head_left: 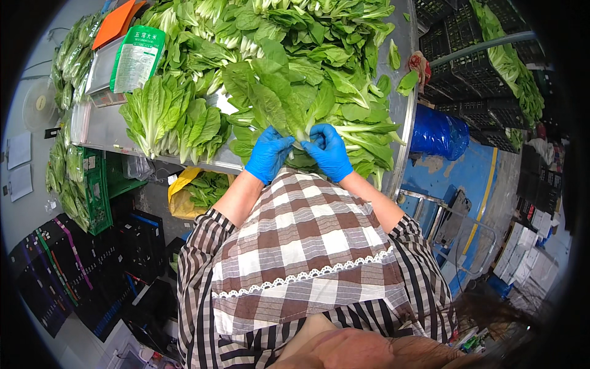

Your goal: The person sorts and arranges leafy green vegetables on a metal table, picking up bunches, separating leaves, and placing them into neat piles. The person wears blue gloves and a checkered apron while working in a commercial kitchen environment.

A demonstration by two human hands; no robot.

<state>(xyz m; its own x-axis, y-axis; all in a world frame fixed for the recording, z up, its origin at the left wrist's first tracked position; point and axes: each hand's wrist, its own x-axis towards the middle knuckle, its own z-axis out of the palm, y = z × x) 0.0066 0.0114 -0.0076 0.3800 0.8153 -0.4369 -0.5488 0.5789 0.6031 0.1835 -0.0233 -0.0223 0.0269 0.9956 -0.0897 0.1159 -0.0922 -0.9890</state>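
Both my hands wear blue gloves and meet close to my apron, at the near edge of the table (230, 161). Between them is a bunch of leafy greens (273, 101), its leaves fanned away from me and its pale stem end toward me. My left hand (268, 154) pinches the stem end from the left. From the right, my right hand (328, 152) has its fingers closed on the same stem end. A large pile of loose greens (307, 37) covers the table beyond. To the left lies a row of greens (163, 117) with stems facing me.
A green-and-white bag (138, 58) and an orange sheet (115, 23) rest at the far left of the table. Below stand a green crate (95, 190) and a yellow bag (184, 194) of greens. Black crates (467, 67) are stacked right, near a blue wrapped bundle (437, 134).
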